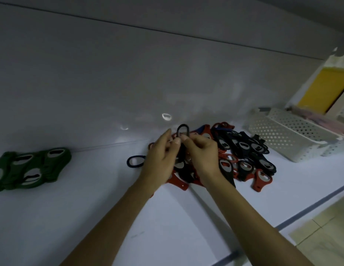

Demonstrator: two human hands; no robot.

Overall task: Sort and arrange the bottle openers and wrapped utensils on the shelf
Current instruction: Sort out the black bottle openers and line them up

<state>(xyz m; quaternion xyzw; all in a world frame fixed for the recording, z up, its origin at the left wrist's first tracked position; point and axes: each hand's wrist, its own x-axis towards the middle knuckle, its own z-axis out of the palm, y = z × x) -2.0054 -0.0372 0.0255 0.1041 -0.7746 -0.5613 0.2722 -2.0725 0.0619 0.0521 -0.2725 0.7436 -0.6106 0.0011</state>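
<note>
While both hands meet above the middle of a white shelf (52,217), they pinch one black bottle opener (182,137) between them. The left hand (161,160) has its fingers loosely curled, thumb and forefinger on the opener; the right hand (202,152) closes its fingertips on the same piece, whose oval loop sticks up just past the fingers.

Directly under and beyond the hands lies a jumbled heap of red and black bottle openers (242,156), overlapping one another and spreading away to the right. Part of the heap is hidden by the hands and wrists. Just left of the left hand, a dark blue loop (135,161) lies flat on the shelf. Well to the left sits a separate group of green bottle openers (31,167), laid close together.

Far to the right of the hands stands a white perforated basket (282,139), close to the heap. Pale pinkish things (319,118) lie in its far end; too blurred to say what they are. Behind it leans something yellow (322,89).
</note>
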